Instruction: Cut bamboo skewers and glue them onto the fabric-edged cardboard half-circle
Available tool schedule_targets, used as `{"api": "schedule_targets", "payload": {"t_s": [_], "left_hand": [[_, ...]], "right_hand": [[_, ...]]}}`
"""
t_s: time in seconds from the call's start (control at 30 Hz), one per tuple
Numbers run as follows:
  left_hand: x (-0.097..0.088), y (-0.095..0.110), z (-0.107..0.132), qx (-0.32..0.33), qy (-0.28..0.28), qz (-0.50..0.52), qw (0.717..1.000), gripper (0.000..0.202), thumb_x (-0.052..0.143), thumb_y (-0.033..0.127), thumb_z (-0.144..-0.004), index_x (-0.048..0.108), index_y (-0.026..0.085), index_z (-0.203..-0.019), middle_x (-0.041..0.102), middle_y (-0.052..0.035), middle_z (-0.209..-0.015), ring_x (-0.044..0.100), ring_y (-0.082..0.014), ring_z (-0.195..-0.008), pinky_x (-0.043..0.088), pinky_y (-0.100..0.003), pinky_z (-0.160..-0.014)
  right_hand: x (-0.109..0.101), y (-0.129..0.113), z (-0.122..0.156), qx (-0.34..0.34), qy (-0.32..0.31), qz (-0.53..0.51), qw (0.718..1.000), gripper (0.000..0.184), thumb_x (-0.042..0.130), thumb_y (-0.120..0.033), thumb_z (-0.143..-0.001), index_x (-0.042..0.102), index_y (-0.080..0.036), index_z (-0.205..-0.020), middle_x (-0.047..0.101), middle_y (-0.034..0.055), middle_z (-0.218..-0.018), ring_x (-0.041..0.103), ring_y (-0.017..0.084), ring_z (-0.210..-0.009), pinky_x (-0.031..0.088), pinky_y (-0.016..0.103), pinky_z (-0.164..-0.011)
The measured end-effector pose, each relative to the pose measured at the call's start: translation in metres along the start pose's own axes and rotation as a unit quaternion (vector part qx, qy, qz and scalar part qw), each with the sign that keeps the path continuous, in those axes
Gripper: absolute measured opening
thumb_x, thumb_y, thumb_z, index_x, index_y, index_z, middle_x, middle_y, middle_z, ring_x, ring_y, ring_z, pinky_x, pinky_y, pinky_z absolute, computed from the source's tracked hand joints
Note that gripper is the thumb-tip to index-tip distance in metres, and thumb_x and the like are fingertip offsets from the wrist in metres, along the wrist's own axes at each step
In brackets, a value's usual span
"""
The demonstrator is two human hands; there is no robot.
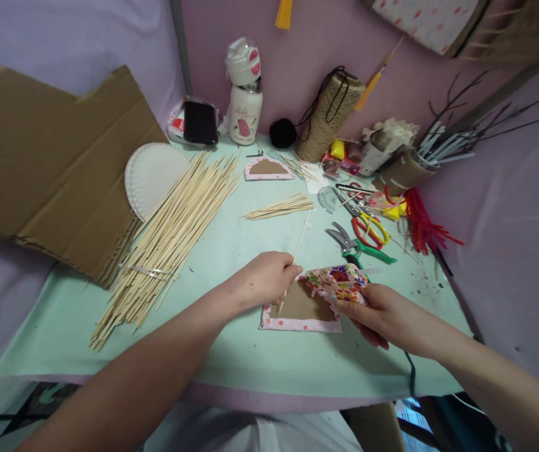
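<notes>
My left hand (265, 277) is closed in a pinch on a thin bamboo skewer (298, 242) that slants up and to the right; its lower end rests on a brown cardboard piece (303, 305) with a pink dotted fabric border. My right hand (378, 312) grips the folded-up corner of flowered fabric (337, 280) on the right side of that piece. Both hands sit near the front middle of the pale green table (231, 351).
A large pile of bamboo skewers (170, 235) lies left, beside a white paper plate (151, 176) and corrugated cardboard (57, 169). A small skewer bundle (281, 207), scissors and pliers (361, 242), red pipe cleaners (422, 223), a bottle (245, 100) and a phone (200, 122) stand behind.
</notes>
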State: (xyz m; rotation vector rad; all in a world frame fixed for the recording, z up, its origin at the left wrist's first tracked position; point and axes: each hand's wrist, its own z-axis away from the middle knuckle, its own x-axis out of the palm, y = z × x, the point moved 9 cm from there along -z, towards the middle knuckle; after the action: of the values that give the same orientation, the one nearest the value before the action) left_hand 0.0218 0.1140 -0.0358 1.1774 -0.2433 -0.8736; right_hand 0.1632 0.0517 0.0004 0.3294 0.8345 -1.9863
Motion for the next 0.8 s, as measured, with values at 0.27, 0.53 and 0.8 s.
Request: {"api": "schedule_targets", "payload": {"t_s": [0.27,0.53,0.8], "left_hand": [[-0.001,-0.002,0.002,-0.011,0.003,-0.001,1.000,0.028,0.037,0.039,-0.087,0.041,0.022,-0.065,0.054,0.0037,-0.051,0.053,-0.0116,-0.038,0.040,-0.022,-0.038],[-0.003,0.003,0.001,0.009,0.018,-0.042,0.999,0.028,0.040,0.038,-0.087,0.041,0.021,-0.064,0.051,0.0041,-0.047,0.052,-0.0115,-0.036,0.034,-0.022,-0.038],[-0.006,0.002,0.004,-0.004,0.028,0.020,0.999,0.026,0.048,0.039,-0.084,0.042,0.022,-0.066,0.054,0.0030,-0.048,0.053,-0.0124,-0.037,0.037,-0.021,-0.035]], "right_hand": [[-0.001,0.001,-0.001,-0.006,0.001,0.010,1.000,0.058,0.040,-0.056,-0.088,0.047,-0.018,-0.045,0.051,0.0012,-0.041,0.044,0.009,-0.040,0.035,0.022,-0.047],[-0.004,0.000,-0.005,0.005,0.001,0.038,0.999,0.063,0.037,-0.060,-0.087,0.049,-0.018,-0.043,0.052,0.0028,-0.041,0.045,0.010,-0.039,0.036,0.022,-0.046],[-0.015,0.004,0.003,0.006,0.063,-0.025,0.998,0.056,0.041,-0.057,-0.087,0.047,-0.019,-0.045,0.050,0.0005,-0.040,0.043,0.009,-0.039,0.033,0.022,-0.044]]}}
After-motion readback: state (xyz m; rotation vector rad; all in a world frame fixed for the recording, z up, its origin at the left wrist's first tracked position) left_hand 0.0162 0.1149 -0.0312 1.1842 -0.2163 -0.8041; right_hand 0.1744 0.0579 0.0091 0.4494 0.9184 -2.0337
